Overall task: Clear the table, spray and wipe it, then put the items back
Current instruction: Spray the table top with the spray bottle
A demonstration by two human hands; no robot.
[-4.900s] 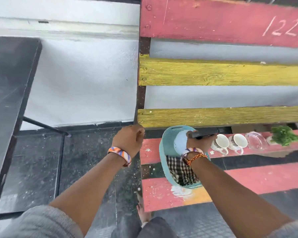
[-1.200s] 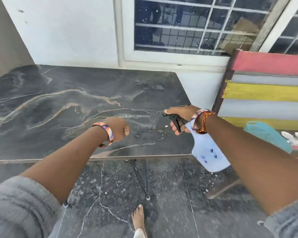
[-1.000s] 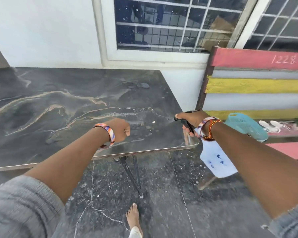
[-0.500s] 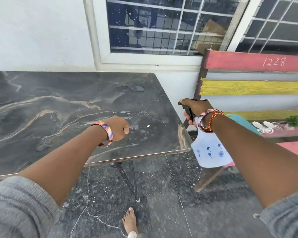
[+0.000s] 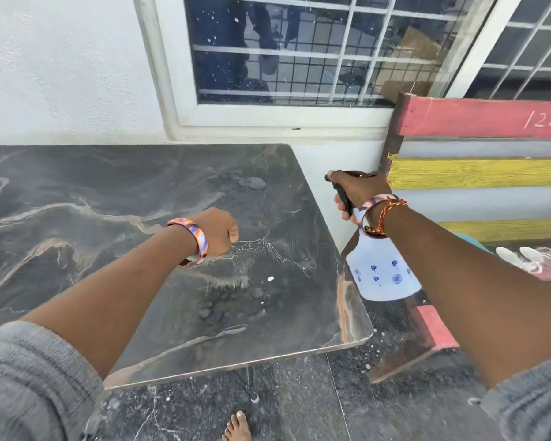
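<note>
Since half a second before, the right hand [image 5: 358, 194] had lifted the spray bottle [image 5: 380, 270] slightly, still gripping its black trigger head, beside the desk [image 5: 109, 192]'s right edge. The left hand [image 5: 220, 232] stayed a closed, empty fist above the dark marbled top. The right forearm hid part of the bottle and the teal basket [image 5: 473, 240] on the painted bench [image 5: 477, 173]; white cups [image 5: 519, 256] there looked blurred.
</note>
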